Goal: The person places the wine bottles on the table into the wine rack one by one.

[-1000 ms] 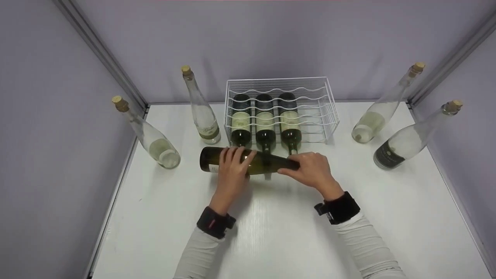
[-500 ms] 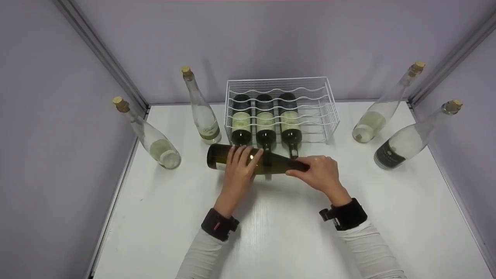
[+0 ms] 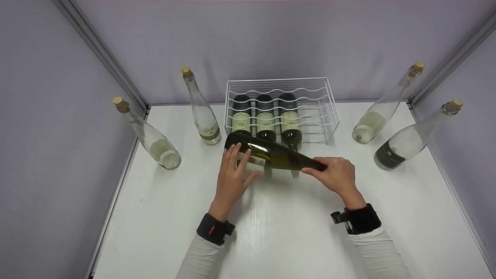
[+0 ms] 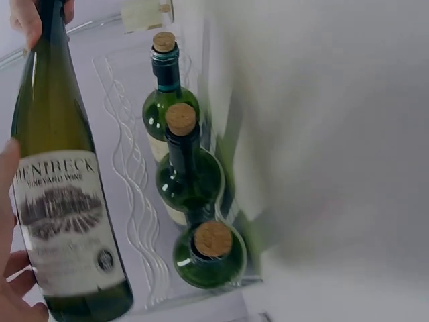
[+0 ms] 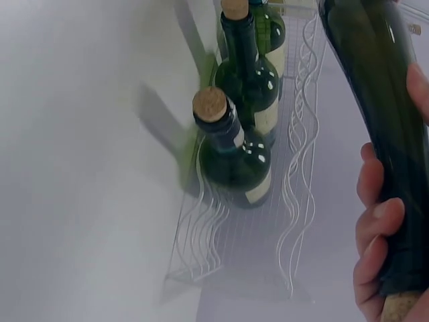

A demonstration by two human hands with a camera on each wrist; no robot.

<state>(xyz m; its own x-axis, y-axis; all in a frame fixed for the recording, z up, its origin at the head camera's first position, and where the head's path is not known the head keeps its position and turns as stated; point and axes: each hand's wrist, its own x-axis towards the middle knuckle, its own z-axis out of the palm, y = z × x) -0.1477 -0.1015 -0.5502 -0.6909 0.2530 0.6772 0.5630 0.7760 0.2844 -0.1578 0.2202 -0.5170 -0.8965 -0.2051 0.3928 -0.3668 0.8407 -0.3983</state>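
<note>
- Right hand [image 3: 336, 174]: curled round bottle [image 3: 281, 155] at neck.
- Left hand [image 3: 231, 176]: fingers spread, beneath body.
- Bottle: glass; likely weighty, stiff, slick, breakable; best held neck and base.

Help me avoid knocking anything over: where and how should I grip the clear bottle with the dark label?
Probably by the slim neck below the cork, from the near side: the bottle stands upright, slimming upward, and another clear bottle stands behind.

Four clear corked bottles [image 3: 390, 155], pale walls [image 3: 271, 38].
</note>
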